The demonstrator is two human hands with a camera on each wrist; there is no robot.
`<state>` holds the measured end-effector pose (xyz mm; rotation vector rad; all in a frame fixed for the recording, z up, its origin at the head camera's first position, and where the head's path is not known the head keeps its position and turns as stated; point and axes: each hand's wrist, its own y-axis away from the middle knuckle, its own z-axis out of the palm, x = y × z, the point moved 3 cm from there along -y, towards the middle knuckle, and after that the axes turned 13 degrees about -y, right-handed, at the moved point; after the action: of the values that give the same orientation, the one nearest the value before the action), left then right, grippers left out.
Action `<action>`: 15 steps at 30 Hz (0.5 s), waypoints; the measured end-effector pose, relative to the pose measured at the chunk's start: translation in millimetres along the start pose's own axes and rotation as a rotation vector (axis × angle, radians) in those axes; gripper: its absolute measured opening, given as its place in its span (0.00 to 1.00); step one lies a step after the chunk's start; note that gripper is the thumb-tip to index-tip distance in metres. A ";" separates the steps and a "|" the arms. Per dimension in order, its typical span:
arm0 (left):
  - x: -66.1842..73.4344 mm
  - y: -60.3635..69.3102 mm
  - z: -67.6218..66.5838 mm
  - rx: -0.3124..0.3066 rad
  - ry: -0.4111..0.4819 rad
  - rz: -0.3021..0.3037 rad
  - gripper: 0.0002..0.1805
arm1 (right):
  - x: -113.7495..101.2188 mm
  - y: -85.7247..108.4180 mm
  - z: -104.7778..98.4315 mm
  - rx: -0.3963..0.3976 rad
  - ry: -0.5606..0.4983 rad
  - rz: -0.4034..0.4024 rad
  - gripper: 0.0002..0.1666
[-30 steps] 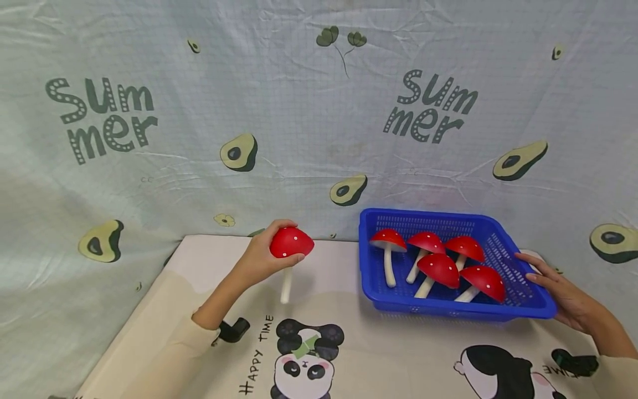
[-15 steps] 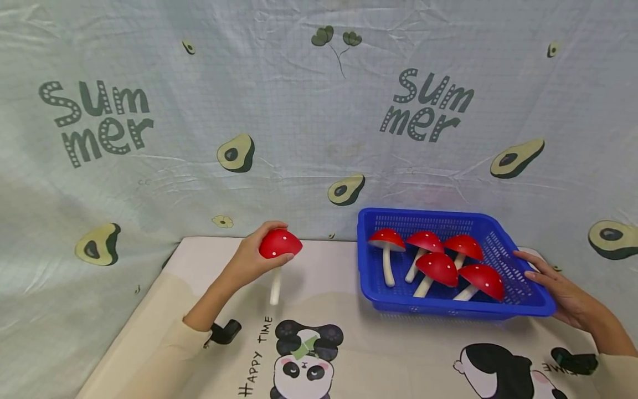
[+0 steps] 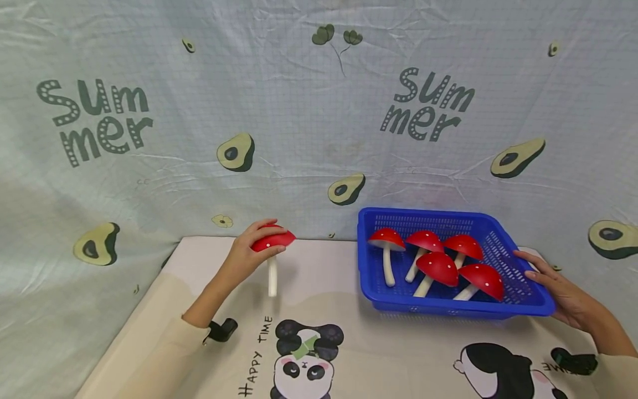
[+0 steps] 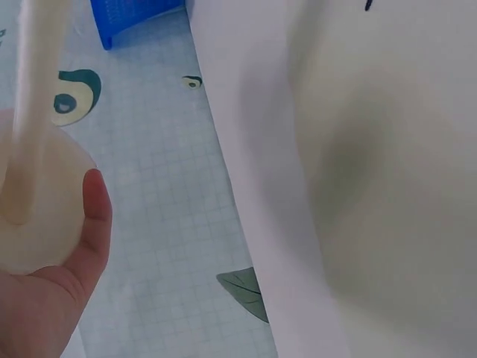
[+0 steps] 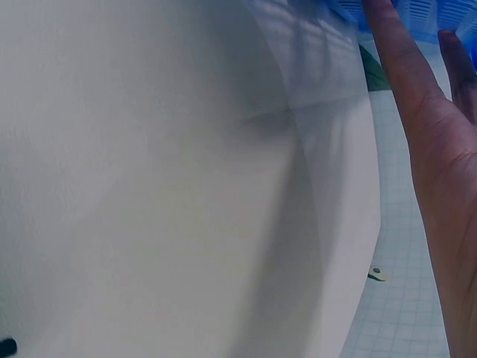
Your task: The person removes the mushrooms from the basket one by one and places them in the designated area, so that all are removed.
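In the head view my left hand [image 3: 249, 247] holds a toy mushroom by its red, white-dotted cap [image 3: 276, 240], fingers over the top and thumb along the lower edge. Its white stem [image 3: 272, 277] hangs down above the table. The left wrist view shows the pale underside of the cap [image 4: 56, 201] and my thumb against it. On the right, my right hand [image 3: 568, 296] rests with fairly straight fingers on the right rim of a blue plastic basket [image 3: 428, 308]. Several similar mushrooms [image 3: 437, 270] lie inside, caps mostly toward the back.
A light tablecloth [image 3: 399, 354] printed with a panda and lettering covers the table. Behind it hangs a pale curtain [image 3: 299, 111] with avocado prints and "summer" lettering. The basket stands near the table's back edge.
My left hand has moved left with the mushroom, away from the basket, then slightly up as its fingers spread farther over the cap. My right hand and the basket stay in place.
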<state>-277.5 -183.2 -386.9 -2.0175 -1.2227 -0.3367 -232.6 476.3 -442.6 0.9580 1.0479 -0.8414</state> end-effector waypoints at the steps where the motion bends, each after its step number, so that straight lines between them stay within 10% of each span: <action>1: -0.9 0.1 0.1 -0.003 -0.002 -0.003 0.21 | 0.0 0.1 -0.2 -0.001 -0.002 0.000 0.31; 15: -1.8 -1.3 1.7 -0.022 -0.014 0.006 0.16 | -0.8 1.2 2.2 -0.001 -0.020 0.000 0.30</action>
<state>-279.7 -182.9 -388.5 -2.0450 -1.2265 -0.3353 -231.0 474.8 -441.2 0.9475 1.0310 -0.8486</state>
